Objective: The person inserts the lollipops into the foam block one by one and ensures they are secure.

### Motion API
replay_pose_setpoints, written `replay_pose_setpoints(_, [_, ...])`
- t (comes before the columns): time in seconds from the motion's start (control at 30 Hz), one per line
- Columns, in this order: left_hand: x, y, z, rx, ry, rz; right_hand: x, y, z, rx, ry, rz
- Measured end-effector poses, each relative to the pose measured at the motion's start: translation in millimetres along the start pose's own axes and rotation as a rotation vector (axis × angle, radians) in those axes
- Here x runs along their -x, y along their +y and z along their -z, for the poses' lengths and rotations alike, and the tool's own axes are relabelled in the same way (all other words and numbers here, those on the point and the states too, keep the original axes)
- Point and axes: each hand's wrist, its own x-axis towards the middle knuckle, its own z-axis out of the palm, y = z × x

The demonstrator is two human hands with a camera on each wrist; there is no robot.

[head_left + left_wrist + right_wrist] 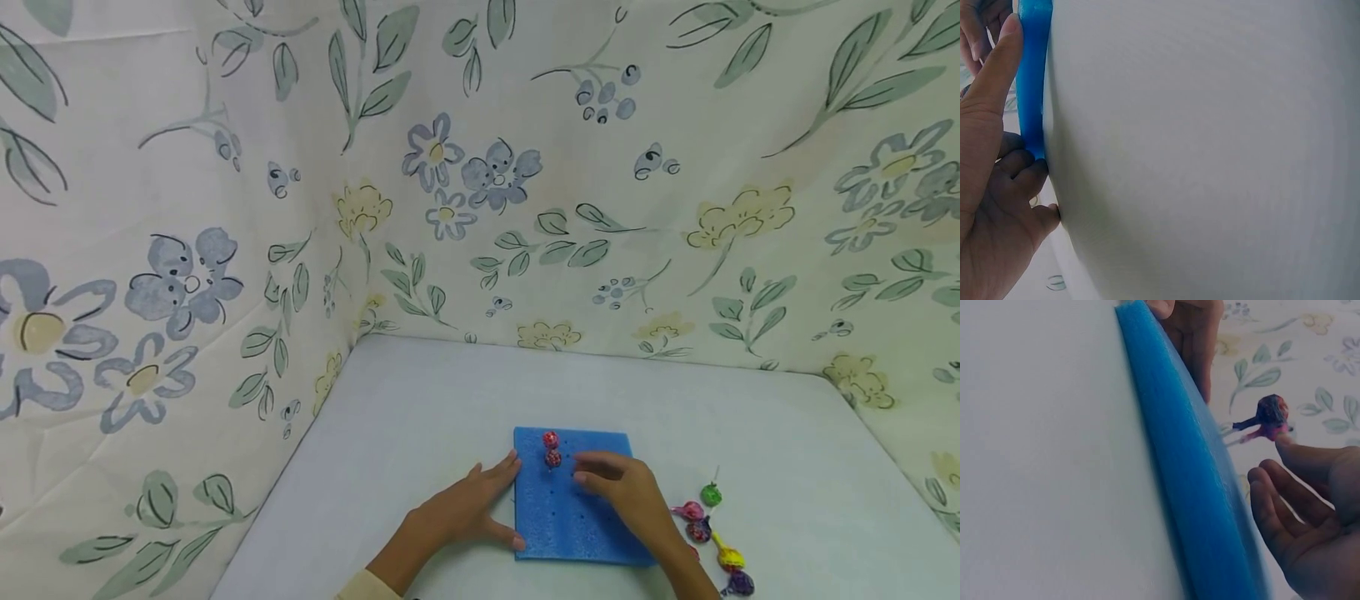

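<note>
A blue foam board (540, 525) with small holes lies flat on the white table. Two wrapped lollipops stand in its upper left part: a red one (551, 438) and, just in front, a darker red one (552, 458). My left hand (468, 504) steadies the board's left side, fingers stretched along the edge and thumb at the near corner. Over the right half hovers my right hand (626, 492), its thumb and fingers apart beside the standing lollipops. The right wrist view shows nothing between those fingers; the thumb tip overlaps a lollipop (1272, 409) behind it.
Right of the board lie several wrapped lollipops, among them a green one (711, 494), a pink one (692, 510), a yellow one (730, 558) and a dark blue one (740, 582). Another is partly hidden by the right forearm. Floral cloth (480, 275) hangs around the table (420, 417).
</note>
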Motion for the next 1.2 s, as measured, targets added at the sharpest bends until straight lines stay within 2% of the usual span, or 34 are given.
replay_pose_setpoints(0.4, [1.4,0.8,0.2,0.011,0.002,0.013,16.4,6.1,31.5,0.061,0.059,-0.057])
replay_pose_setpoints(0.67, [1.6,-0.2,1.3,0.006,0.003,0.005,31.1,11.0,55.0,0.086,0.083,-0.045])
replay_pose_setpoints(1.0, [-0.3,-2.3,-0.6,0.004,0.002,-0.005,47.6,15.9,78.1,0.201,0.088,-0.099])
replay_pose_setpoints(1.2, [0.1,-1.5,-0.8,0.004,0.003,-0.002,57.6,22.2,92.0,0.177,0.096,-0.106])
